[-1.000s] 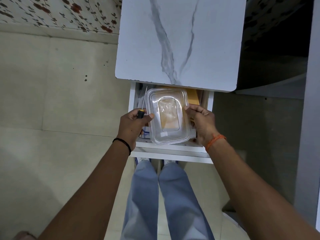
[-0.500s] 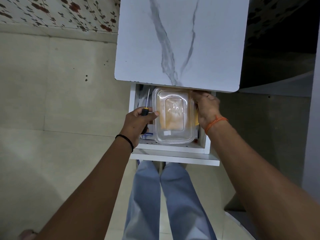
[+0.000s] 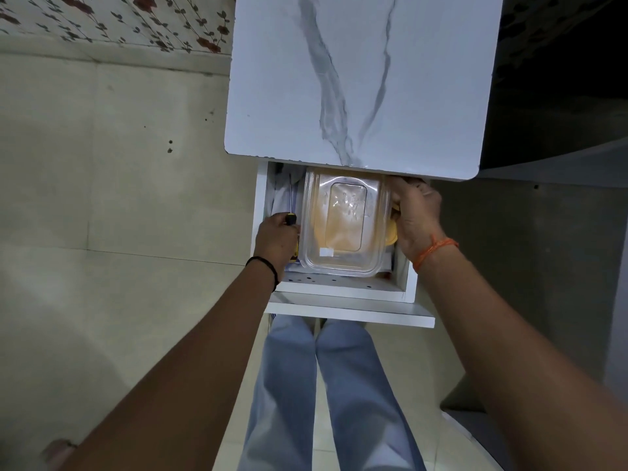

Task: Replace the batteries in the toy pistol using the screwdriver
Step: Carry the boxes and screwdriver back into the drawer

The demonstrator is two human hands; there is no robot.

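Both arms stretched down into open drawer (image 3: pixel 334 289) under marble-topped table (image 3: pixel 360 83). Left hand (image 3: pixel 276 240) fisted round one screwdriver (image 3: pixel 291 212), shaft pointing away. Right hand (image 3: pixel 415 215) grips right edge of one clear lidded container (image 3: pixel 346 222) lying in drawer. Toy pistol not visible.

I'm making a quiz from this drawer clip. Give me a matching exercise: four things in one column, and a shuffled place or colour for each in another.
Things:
1. screwdriver
2. clear container
3. left hand
4. right hand

Descriptions:
A. black band at its wrist
B. lies in the open drawer between both hands
C. orange thread at its wrist
D. thin shaft, black-and-yellow handle

Pairs: 1-D, 2-B, 3-A, 4-C
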